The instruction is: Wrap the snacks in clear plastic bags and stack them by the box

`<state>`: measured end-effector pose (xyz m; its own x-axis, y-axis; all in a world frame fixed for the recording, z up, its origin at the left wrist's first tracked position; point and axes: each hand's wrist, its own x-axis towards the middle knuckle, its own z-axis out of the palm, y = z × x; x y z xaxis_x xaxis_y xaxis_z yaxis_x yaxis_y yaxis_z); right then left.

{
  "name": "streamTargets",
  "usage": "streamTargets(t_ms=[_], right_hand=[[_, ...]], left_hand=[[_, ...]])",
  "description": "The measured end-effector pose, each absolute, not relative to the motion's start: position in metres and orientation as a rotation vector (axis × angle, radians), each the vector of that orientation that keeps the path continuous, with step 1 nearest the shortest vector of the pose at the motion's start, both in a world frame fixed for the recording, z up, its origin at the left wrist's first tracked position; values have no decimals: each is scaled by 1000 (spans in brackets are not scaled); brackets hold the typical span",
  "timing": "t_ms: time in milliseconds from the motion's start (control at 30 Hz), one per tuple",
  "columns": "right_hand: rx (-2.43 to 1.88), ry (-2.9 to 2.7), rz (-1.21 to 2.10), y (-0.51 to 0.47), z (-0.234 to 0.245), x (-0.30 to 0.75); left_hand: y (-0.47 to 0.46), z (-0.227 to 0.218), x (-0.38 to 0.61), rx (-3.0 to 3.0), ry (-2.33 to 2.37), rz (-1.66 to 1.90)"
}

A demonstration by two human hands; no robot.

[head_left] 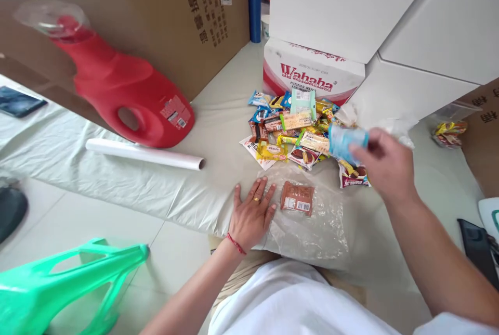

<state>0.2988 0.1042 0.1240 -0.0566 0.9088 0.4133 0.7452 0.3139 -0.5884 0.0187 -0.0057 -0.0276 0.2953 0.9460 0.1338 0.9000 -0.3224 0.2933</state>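
Observation:
My left hand [252, 212] lies flat, fingers spread, at the left edge of a clear plastic bag [327, 226] on the covered surface. On that bag rests a brown snack packet [297, 198] with a white label and barcode. Pinched in my right hand [390, 166] is a light blue snack packet [346, 142], slightly blurred, held over the right side of the snack pile. The heap of wrapped snacks [298, 120] includes yellow, green, brown and blue wrappers. A maroon-and-white packet [353, 175] lies below the blue one.
A Wahaha carton [312, 72] stands behind the pile, beside white cabinets [331, 2]. To the left are a red detergent bottle [136, 90], a white roll [144, 154] and a large cardboard box [156, 12]. A green plastic stool [70, 283] is on the floor.

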Motion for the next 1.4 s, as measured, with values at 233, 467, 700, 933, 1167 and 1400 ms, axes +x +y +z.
streamTargets(t_ms=[233,467,700,933,1167,1400], right_hand=[[-1167,-2512,173,-2,68,259],[-1185,-2637,227,8,17,248],[-1231,-2420,351,6,22,266],[-1112,-2407,549,-37,39,293],[-1288,-2492,414,-87,4,324],[-1337,-2283,370,-79,-6,312]], left_hand=[[-6,-26,19,2352,1722,430],[-7,-28,19,2401,1718,426],[-5,-33,11,2399,1694,431],[-17,-34,-18,2533,1632,575],[-32,-29,-24,2831,1295,699],[-24,-27,-27,2535,1514,786]])
